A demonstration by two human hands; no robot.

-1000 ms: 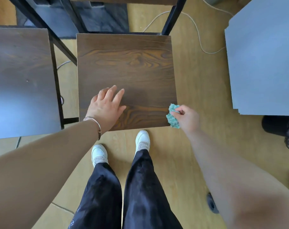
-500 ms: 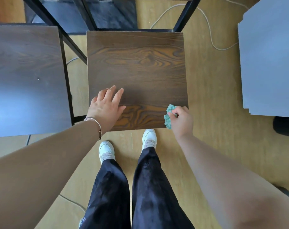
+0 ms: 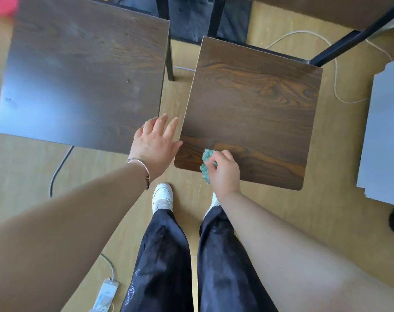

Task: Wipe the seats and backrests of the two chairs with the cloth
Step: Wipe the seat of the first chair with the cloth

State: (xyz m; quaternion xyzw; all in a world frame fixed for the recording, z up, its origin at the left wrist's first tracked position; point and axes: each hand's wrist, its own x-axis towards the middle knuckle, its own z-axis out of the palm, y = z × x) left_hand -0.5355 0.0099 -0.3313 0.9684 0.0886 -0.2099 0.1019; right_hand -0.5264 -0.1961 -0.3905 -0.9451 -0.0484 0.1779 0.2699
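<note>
- Bright, even daylight; a pale bluish glare washes over the left chair seat [image 3: 79, 82], strongest at its near-left corner.
- The right chair seat [image 3: 252, 113], just right of it, shows sharp grain without glare.
- Shadows on the floor [image 3: 340, 176] around it are soft and faint.
- Wide-angle distortion stretches the forearms [image 3: 56, 233] below it, which look soft.

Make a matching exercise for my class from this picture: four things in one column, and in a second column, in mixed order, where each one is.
Things
1. crumpled teal cloth
2. thin metal bracelet
3. white sneaker
4. dark wood-grain chair seat on the right

Places
A. on the tan floor, between the two arms
B. around the wrist of the left hand
C. beneath the cloth, front edge toward the person
D. gripped in the right hand

Pairs: 1-D, 2-B, 3-A, 4-C
</note>
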